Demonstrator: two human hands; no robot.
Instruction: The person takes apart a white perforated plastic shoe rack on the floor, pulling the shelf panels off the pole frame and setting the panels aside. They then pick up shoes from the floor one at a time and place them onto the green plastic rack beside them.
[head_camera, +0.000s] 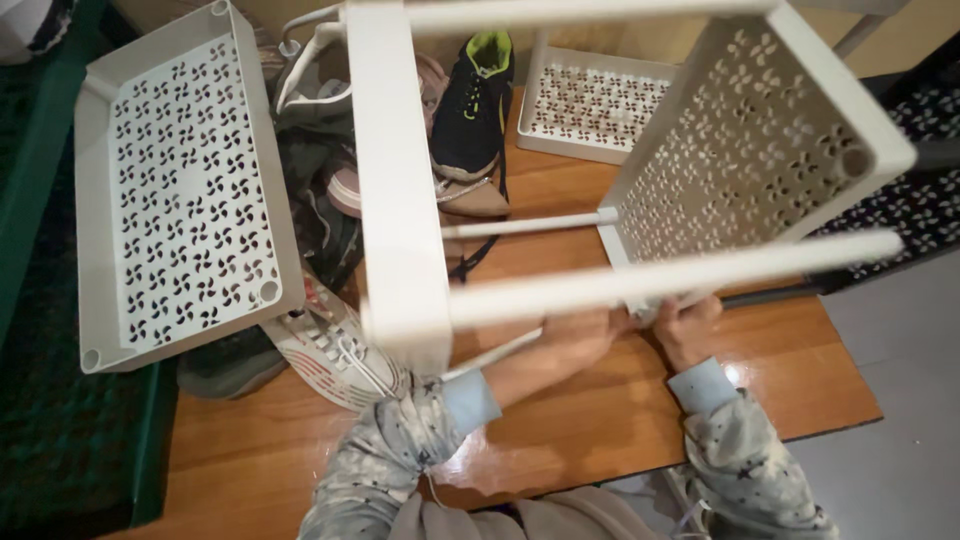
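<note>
A white plastic shelf rack (400, 200) lies tipped on its side over a wooden floor, its perforated shelves joined by white poles (680, 275). My left hand (575, 335) and my right hand (685, 325) are together at the lower corner of the right-hand perforated shelf (760, 140), fingers curled around the end of a pole there. The near pole partly hides both hands.
A loose perforated white shelf (185, 195) leans at the left, another (590, 105) lies at the back. Several shoes lie under the rack: a black and green sneaker (475, 100), a white and red one (335, 350). A dark green mat (40, 330) borders the left.
</note>
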